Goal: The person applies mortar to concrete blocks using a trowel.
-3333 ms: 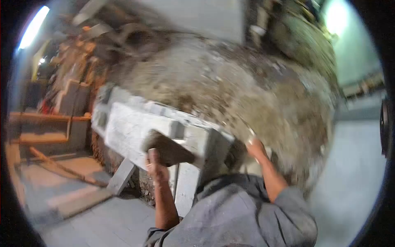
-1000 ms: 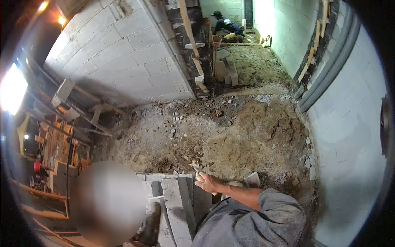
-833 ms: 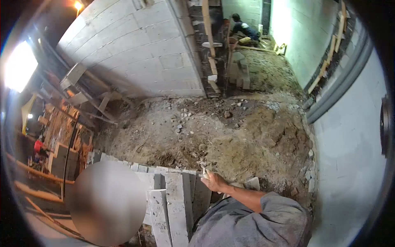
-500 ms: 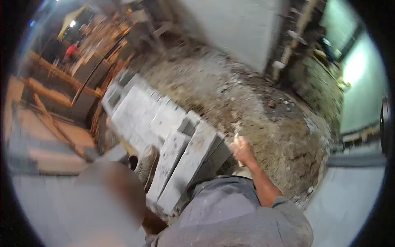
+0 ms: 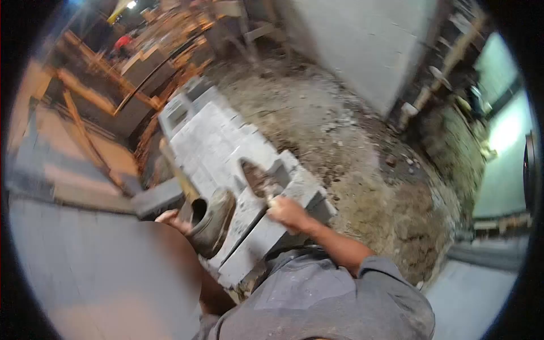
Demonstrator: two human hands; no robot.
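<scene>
My right hand (image 5: 288, 214) is closed round the handle of a trowel (image 5: 258, 177). Its pointed blade lies over the grey concrete blocks (image 5: 207, 136), with brownish mortar on it. To the left, my left hand (image 5: 174, 220) grips the side of a mortar-stained grey bucket (image 5: 218, 218), which is tilted over the near blocks. A pale blurred patch hides part of the left forearm. In front of my body a long block (image 5: 255, 246) runs at a slant.
Rough dirt ground (image 5: 351, 187) with rubble lies right of the blocks. A pale wall panel (image 5: 362, 51) stands beyond. Timber boards (image 5: 85, 96) are stacked at left, and a wooden strip (image 5: 180, 175) leans beside the blocks. A person in red (image 5: 122, 42) is far off.
My right hand has swung left with the trowel, from above the dirt to over the blocks. The bucket has shifted, and my left hand now shows at its side.
</scene>
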